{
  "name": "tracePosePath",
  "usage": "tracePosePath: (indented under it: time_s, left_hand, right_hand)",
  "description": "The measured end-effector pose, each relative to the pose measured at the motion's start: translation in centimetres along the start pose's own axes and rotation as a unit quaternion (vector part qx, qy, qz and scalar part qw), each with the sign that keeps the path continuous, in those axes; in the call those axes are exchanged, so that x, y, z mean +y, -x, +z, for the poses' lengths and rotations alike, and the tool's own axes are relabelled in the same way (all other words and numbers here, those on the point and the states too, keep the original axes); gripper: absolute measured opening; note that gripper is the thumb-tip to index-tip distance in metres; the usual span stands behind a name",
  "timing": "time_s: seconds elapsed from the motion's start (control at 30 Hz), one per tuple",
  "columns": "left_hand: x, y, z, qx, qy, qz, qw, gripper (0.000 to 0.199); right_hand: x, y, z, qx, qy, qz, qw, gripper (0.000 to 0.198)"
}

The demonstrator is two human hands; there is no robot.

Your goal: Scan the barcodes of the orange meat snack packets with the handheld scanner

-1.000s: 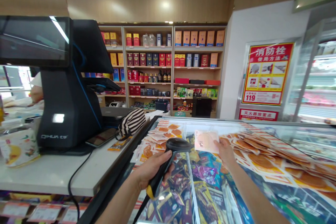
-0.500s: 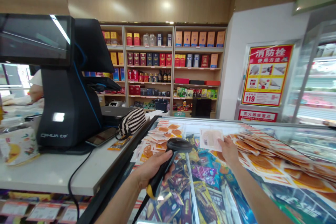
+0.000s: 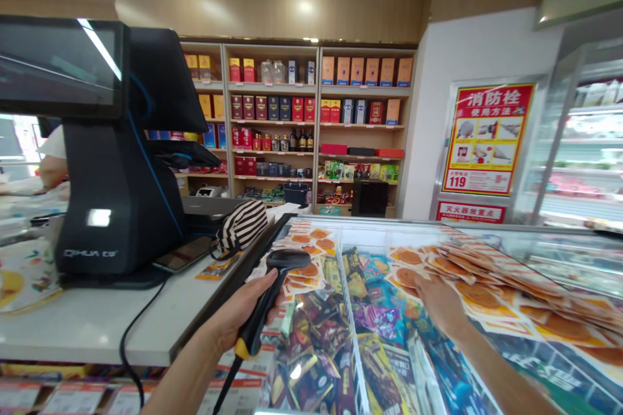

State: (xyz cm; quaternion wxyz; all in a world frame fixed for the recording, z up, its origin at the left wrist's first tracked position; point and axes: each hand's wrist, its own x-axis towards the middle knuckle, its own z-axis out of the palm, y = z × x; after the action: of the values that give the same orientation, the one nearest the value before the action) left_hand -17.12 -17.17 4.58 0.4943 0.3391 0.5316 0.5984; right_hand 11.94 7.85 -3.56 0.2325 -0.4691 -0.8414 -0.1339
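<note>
My left hand (image 3: pixel 257 305) is wrapped around the handle of a black barcode scanner (image 3: pixel 288 259) with a yellow band near its cable end. The scanner's head is raised over the left side of a glass-topped freezer (image 3: pixel 370 224). My right hand (image 3: pixel 440 305) has its fingers closed at the edge of a flat white packet (image 3: pixel 405 277) with a round orange picture. More packets (image 3: pixel 479 295) of this kind are spread in an overlapping pile to the right of that hand. A smaller group of packets (image 3: pixel 304 272) lies behind the scanner.
Wrapped ice creams (image 3: pixel 316 331) show through the glass, parted by a white wire divider (image 3: pixel 351 324). On the left counter (image 3: pixel 97 331) stand a black checkout terminal (image 3: pixel 117 194), a phone (image 3: pixel 185 254) and a striped pouch (image 3: pixel 242 225). A person's arm (image 3: pixel 52 168) shows behind the terminal.
The scanner has moved left with my left hand. My right hand has lowered and shifted right to the pile; the packet it held back side up no longer shows that way.
</note>
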Motion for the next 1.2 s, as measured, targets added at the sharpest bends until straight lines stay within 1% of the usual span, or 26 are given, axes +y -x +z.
tracePosePath:
  time_s: [0.07,0.13,0.2,0.23,0.3,0.37,0.43,0.47,0.53,0.57,0.63,0.7,0.77,0.83,0.93,1.03,1.1,1.13,1.2]
  left_hand:
    - [0.1,0.3,-0.2,0.007,0.000,-0.001,1.000,0.034]
    - [0.4,0.8,-0.3,0.019,0.000,-0.010,1.000,0.035]
    - [0.6,1.2,-0.5,0.028,0.001,-0.020,0.999,0.036]
    - [0.6,1.3,-0.7,0.029,0.003,-0.022,0.999,0.036]
    - [0.5,1.5,-1.2,0.029,0.008,-0.021,0.999,0.036]
    - [0.2,1.6,-1.7,0.030,0.012,-0.012,0.999,0.035]
    - [0.0,1.7,-2.1,0.033,0.013,-0.008,0.999,0.034]
    - [-0.1,1.8,-2.3,0.039,0.013,-0.006,0.999,0.034]
    - [-0.1,2.2,-2.3,0.055,0.013,-0.007,0.998,0.034]
    - [0.0,2.4,-2.3,0.064,0.015,-0.007,0.998,0.034]
    - [0.1,2.8,-2.3,0.073,0.013,-0.011,0.997,0.035]
    - [0.1,3.1,-2.3,0.066,0.009,-0.021,0.998,0.036]
    - [0.1,3.2,-2.3,0.059,0.001,-0.028,0.998,0.038]
    - [0.0,3.1,-2.4,0.058,-0.001,-0.024,0.998,0.037]
    - [0.0,2.9,-2.2,0.047,0.001,-0.023,0.999,0.034]
    - [0.1,2.8,-1.6,0.029,0.000,-0.024,0.999,0.034]
    - [0.2,2.7,-0.9,0.031,-0.003,-0.015,0.999,0.034]
    - [0.2,2.7,-0.5,0.029,-0.004,-0.013,0.999,0.033]
    - [0.2,2.5,0.3,0.017,-0.008,-0.013,1.000,0.033]
  right_hand:
    - [0.0,-0.1,0.0,-0.027,0.053,-0.019,0.998,0.027]
    - [-0.1,-0.2,-0.3,-0.053,0.078,-0.018,0.995,0.031]
    - [-0.3,-0.4,-0.9,-0.076,0.077,-0.006,0.994,0.032]
    - [-0.6,-0.6,-1.3,-0.077,0.069,-0.002,0.995,0.031]
    - [-1.6,-1.0,-1.9,-0.058,0.035,0.002,0.998,0.029]
    - [-3.6,-1.5,-2.5,-0.029,-0.011,-0.010,0.999,0.028]
    - [-6.7,-2.1,-2.8,-0.021,-0.053,-0.042,0.998,0.029]
    - [-8.5,-2.4,-2.8,-0.022,-0.090,-0.068,0.993,0.030]
    - [-12.3,-3.0,-2.6,-0.051,-0.146,-0.127,0.980,0.030]
    - [-14.1,-3.3,-2.4,-0.066,-0.154,-0.144,0.975,0.031]
    - [-16.9,-3.9,-1.8,-0.075,-0.161,-0.165,0.970,0.031]
    - [-18.8,-4.4,-1.2,-0.078,-0.161,-0.175,0.968,0.028]
    - [-19.8,-4.8,-0.6,-0.081,-0.158,-0.176,0.968,0.021]
    - [-20.1,-5.0,-0.3,-0.076,-0.159,-0.171,0.969,0.019]
    - [-19.2,-4.9,-0.3,-0.051,-0.176,-0.151,0.971,0.023]
    - [-16.9,-4.5,-0.8,-0.021,-0.206,-0.109,0.972,0.026]
    - [-14.9,-4.3,-1.1,-0.001,-0.232,-0.075,0.970,0.028]
    - [-13.9,-4.3,-1.3,0.008,-0.259,-0.055,0.964,0.029]
    - [-11.9,-4.1,-1.4,0.016,-0.340,-0.015,0.940,0.029]
